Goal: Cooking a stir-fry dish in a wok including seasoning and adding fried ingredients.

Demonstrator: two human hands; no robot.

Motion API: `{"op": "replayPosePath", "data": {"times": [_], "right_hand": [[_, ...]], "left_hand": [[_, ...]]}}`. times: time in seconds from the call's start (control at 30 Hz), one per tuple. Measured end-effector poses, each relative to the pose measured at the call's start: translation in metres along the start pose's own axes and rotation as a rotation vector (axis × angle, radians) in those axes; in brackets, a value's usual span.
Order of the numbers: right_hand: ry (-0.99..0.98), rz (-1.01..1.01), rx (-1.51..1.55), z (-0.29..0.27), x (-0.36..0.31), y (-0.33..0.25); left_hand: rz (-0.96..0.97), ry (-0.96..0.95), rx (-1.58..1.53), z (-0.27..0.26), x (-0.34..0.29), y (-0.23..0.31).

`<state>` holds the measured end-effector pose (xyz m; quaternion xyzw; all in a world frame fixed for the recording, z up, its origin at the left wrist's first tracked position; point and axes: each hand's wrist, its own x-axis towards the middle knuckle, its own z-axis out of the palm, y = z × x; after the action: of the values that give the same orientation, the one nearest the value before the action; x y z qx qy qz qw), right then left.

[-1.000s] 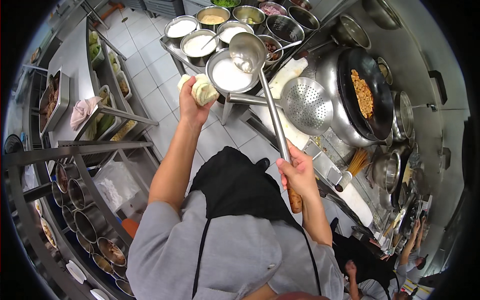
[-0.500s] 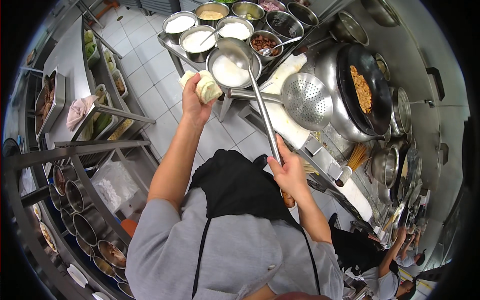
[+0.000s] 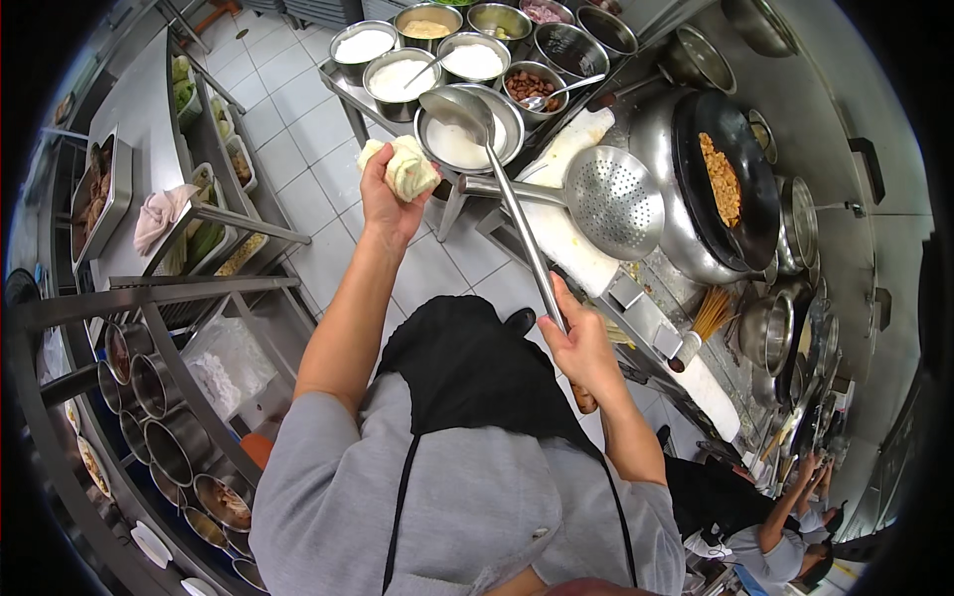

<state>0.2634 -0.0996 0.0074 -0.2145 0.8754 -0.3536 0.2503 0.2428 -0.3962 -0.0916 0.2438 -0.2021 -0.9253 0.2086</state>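
My left hand is closed round a folded, pale cloth, held up over the floor. In my right hand is the long handle of a metal ladle. Its wooden grip end shows below that hand. The ladle's bowl hangs over a steel bowl of white powder or liquid; I cannot tell which. Beside the ladle's shaft a perforated strainer lies across the stove edge. To its right sits a black wok with brown, cooked-looking food in it.
Several steel bowls of seasonings, one with reddish-brown pieces, crowd the far stand. A bamboo brush lies by the stove. On the left stand a steel counter and a rack holding pots. Another person works at lower right.
The ladle's bowl has shifted slightly left and down over the white-filled bowl. More of its wooden grip end shows below my right hand. The cloth stays in my left hand.
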Motion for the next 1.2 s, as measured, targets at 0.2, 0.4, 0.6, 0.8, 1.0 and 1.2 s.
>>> {"op": "replayPosePath", "data": {"times": [0.2, 0.4, 0.6, 0.8, 1.0, 1.2], "right_hand": [[0.039, -0.223, 0.01, -0.005, 0.001, 0.03], [-0.123, 0.158, 0.317, -0.022, -0.006, 0.012], [-0.18, 0.247, 0.562, -0.028, -0.008, 0.019], [-0.332, 0.303, 1.144, -0.027, -0.002, 0.024], [-0.395, 0.279, 1.445, -0.019, -0.004, 0.029], [-0.383, 0.238, 1.467, -0.021, -0.008, 0.024]], "left_hand": [[0.015, -0.036, -0.016, 0.005, 0.002, 0.001], [0.029, -0.027, -0.075, 0.009, 0.004, 0.003], [0.028, -0.05, -0.037, 0.008, 0.01, 0.006], [0.025, -0.044, 0.013, -0.001, 0.012, 0.009], [-0.028, -0.033, -0.06, -0.004, 0.001, 0.01], [-0.01, -0.031, -0.043, -0.01, 0.001, 0.006]]}}
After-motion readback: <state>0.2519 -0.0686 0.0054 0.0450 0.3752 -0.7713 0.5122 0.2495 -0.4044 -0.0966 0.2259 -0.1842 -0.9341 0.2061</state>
